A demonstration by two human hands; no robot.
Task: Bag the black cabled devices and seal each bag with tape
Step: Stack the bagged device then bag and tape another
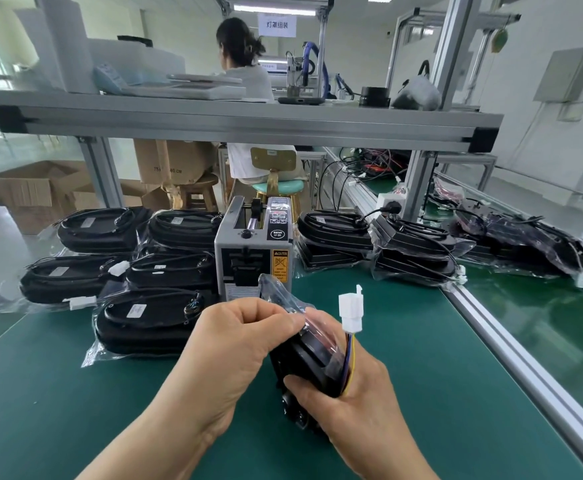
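Over the green mat [421,358], left hand [234,344] pinches the clear bag [284,299]; right hand [348,393] grips the black device [309,362] inside.

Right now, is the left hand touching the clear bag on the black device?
Touching. The head view shows the left hand pinching the clear bag over the black device, with no gap.

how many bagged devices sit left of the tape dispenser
5 bagged devices: back left, back right, middle left, middle right, front. Others may hide underneath.
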